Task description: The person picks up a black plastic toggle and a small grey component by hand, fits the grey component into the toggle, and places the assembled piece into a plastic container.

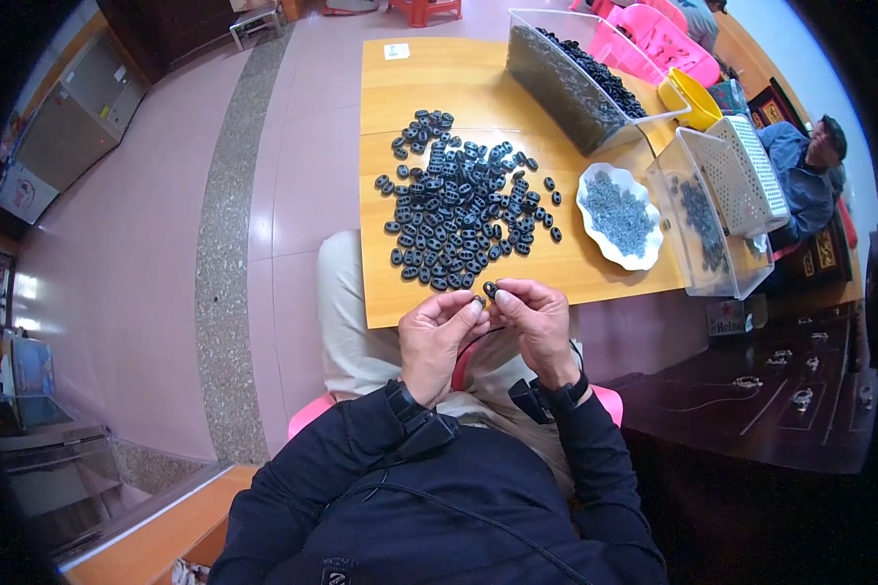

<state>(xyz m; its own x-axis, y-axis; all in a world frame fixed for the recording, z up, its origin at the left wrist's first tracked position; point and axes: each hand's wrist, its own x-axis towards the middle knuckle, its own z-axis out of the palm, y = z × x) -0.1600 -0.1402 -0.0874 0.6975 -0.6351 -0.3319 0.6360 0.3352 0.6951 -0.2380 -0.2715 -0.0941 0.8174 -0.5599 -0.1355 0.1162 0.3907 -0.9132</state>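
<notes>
Just off the table's near edge, my two hands meet fingertip to fingertip. My right hand (537, 327) pinches a small black oval cord lock piece (490, 290) between thumb and fingers. My left hand (435, 343) is closed too, its thumb and forefinger pressed together close to that piece; a small dark thing shows at its tips, too small to make out. Right beyond the hands spreads a pile of black oval two-hole cord lock pieces (449, 200). To its right lies a white scalloped dish (589, 200) filled with tiny grey, spring-like parts (618, 214).
A clear bin (561, 93) of black parts stands at the back of the wooden table (410, 83). A second clear bin (722, 278), a white perforated basket (746, 175) and a yellow bowl (691, 97) line the right side. Another person (800, 171) sits beyond them.
</notes>
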